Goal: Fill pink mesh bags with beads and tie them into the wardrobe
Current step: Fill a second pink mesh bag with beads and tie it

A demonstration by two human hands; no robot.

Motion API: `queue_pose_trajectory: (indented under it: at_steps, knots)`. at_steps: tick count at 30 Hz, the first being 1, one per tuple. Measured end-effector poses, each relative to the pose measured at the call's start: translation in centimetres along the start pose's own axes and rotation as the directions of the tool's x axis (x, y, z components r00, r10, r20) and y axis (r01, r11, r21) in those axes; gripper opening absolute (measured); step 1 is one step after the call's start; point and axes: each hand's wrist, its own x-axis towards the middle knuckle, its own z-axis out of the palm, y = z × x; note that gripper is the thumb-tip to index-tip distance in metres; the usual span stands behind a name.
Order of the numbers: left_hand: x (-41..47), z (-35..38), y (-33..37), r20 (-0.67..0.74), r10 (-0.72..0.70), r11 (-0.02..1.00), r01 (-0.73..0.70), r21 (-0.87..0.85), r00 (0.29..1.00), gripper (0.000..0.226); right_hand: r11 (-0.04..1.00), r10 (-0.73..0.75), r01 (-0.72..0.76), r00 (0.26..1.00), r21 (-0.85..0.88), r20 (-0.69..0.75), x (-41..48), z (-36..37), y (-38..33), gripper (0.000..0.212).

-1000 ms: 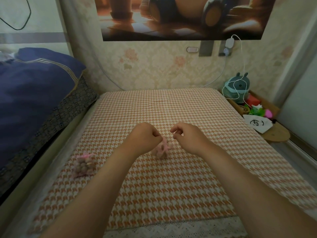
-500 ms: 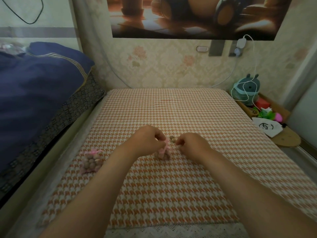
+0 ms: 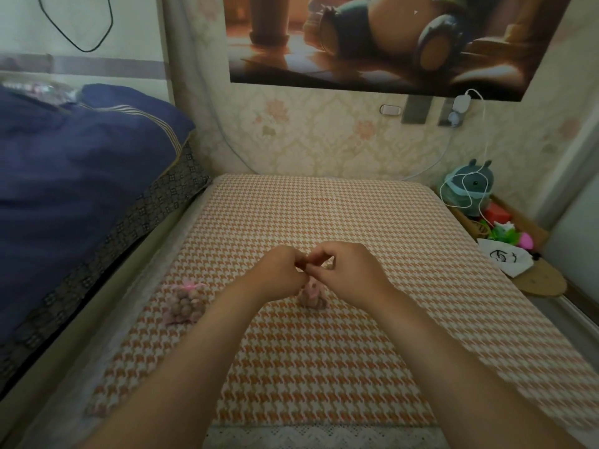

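Count: two pink mesh bags, two hands, both on or over one worktop (image 3: 324,367) covered in an orange-and-white houndstooth cloth.

Item 1: the left pink mesh bag (image 3: 184,303) lies on the cloth, full of brownish beads, its neck gathered shut. It is well apart from both hands.

Item 2: the centre pink mesh bag (image 3: 312,294) stands on the cloth directly beneath the hands. Its neck rises to just under the fingertips.

The left hand (image 3: 278,273) and right hand (image 3: 350,270) are held back-up over the centre of the worktop, forearms converging from the near edge. The fingers of the left (image 3: 296,264) and the fingers of the right (image 3: 319,259) are curled, tips pinched and meeting one another above the bag's neck. What they pinch is too small to tell.

A bed with a blue quilt (image 3: 64,173) adjoins the left side.
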Motion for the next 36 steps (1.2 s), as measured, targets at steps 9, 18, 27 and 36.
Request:
queue_pose_trajectory:
  at_steps: [9, 18, 27, 36]
  knots:
    - [-0.2, -0.4, -0.8, 0.011, -0.015, 0.999, 0.016, -0.05, 1.0, 0.021, 0.984, -0.072, 0.083, 0.995, -0.159, 0.074, 0.7, 0.1, 0.6, 0.015]
    - [0.3, -0.1, -0.4, -0.146, -0.01, 0.996, 0.023, 0.088, 0.989, 0.018, 0.964, 0.173, -0.166, 0.985, -0.206, 0.015, 1.5, 0.7, 4.7, 0.02]
    - [0.9, 0.4, -0.9, -0.116, 0.02, 0.999, -0.017, 0.028, 0.993, 0.013, 0.935, 0.203, -0.169, 0.976, -0.312, 0.079, 2.7, 2.9, 6.2, 0.019]
    - [0.9, 0.4, -1.3, -0.06, 0.04, 0.999, -0.041, -0.017, 0.997, 0.027, 0.966, 0.218, -0.2, 0.971, -0.163, 0.101, 3.1, 2.8, 6.6, 0.008]
